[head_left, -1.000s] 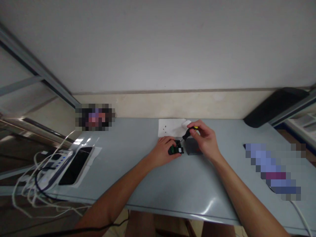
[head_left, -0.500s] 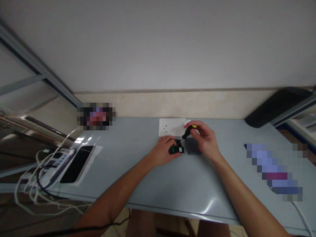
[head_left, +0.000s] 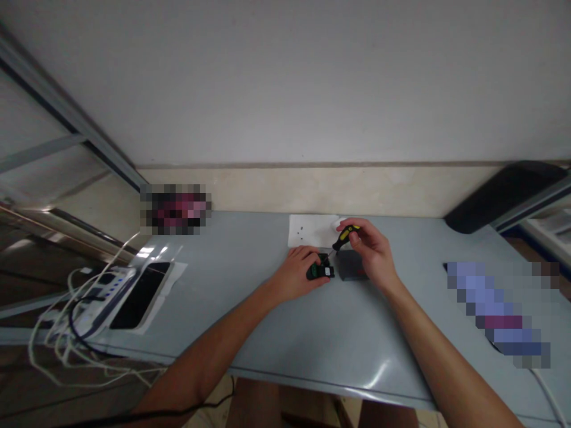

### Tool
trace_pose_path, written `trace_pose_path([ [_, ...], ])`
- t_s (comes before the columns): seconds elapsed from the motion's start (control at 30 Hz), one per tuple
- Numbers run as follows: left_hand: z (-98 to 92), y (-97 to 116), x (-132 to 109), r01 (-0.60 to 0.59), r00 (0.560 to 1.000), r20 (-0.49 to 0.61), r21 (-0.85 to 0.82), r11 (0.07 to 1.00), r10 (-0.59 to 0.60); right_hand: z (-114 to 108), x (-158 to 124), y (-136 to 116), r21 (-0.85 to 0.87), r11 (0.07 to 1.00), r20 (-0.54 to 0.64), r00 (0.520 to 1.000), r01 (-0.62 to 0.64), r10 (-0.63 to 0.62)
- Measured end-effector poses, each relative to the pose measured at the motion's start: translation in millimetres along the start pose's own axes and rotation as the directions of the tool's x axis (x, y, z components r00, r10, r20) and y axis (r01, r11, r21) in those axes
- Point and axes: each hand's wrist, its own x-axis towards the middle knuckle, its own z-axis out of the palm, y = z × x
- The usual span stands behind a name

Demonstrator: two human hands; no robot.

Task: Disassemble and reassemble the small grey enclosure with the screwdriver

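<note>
- Phone [head_left: 141,295] is set at the desk's [head_left: 339,339] left.
- By the left hand [head_left: 295,270], a small black gadget [head_left: 320,272] is squeezed on the desk.
- Dark bits [head_left: 301,228] are spread on a white sheet [head_left: 317,229] behind.
- Gray box [head_left: 351,267] is set just beside the gadget.
- Screwdriver [head_left: 347,236] is pinched in the right hand [head_left: 376,249], tip pointed at the gadget.

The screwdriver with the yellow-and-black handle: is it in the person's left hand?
No, the screwdriver is in the right hand, while the left hand holds the small black-and-green device.
</note>
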Motion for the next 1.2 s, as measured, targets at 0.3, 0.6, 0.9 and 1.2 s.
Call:
trace_pose_path([
  [0.3,-0.8,-0.1,-0.8,-0.007,1.000,0.006,0.000,1.000,0.007,-3.0,0.8,3.3,-0.097,0.993,-0.020,0.998,0.061,-0.063],
  [0.6,0.8,-1.8,-1.3,-0.044,0.999,-0.021,0.010,0.999,0.045,-0.7,0.8,2.3,-0.041,0.996,-0.018,0.996,0.082,-0.083],
  [0.9,2.1,-3.0,-1.7,-0.047,0.998,-0.030,0.018,0.999,0.048,-2.3,0.8,6.3,0.025,1.000,0.020,1.000,0.001,-0.002],
  [1.2,2.0,-3.2,-1.5,-0.044,0.999,-0.017,0.025,0.999,0.044,-5.2,2.0,8.5,-0.071,0.996,-0.013,0.998,0.062,-0.063],
])
